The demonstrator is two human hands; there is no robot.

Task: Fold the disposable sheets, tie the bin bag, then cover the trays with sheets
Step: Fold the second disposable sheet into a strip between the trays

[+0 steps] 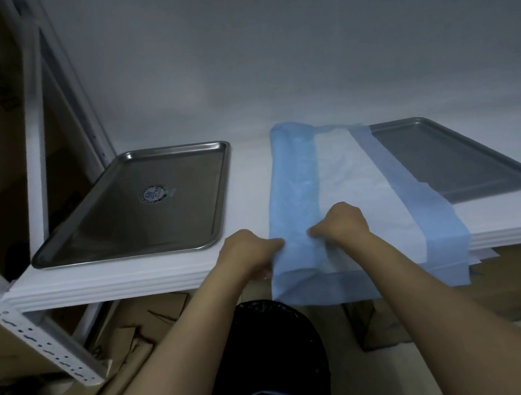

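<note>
Sheet (345,175) | overlaps right tray (461,158), hiding its left edge | left hand (252,251), right hand (342,225) grip blue fold

Both bare forearms reach forward, left hand (254,250) and right hand (343,222) knuckles-up and close together, fingers curled under, apparently pinching the blue sheet (295,184).

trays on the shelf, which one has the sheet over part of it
The right tray, its left edge hidden under the blue-and-white sheet. The left tray lies bare, apart from the sheet, a round label in its middle.
</note>
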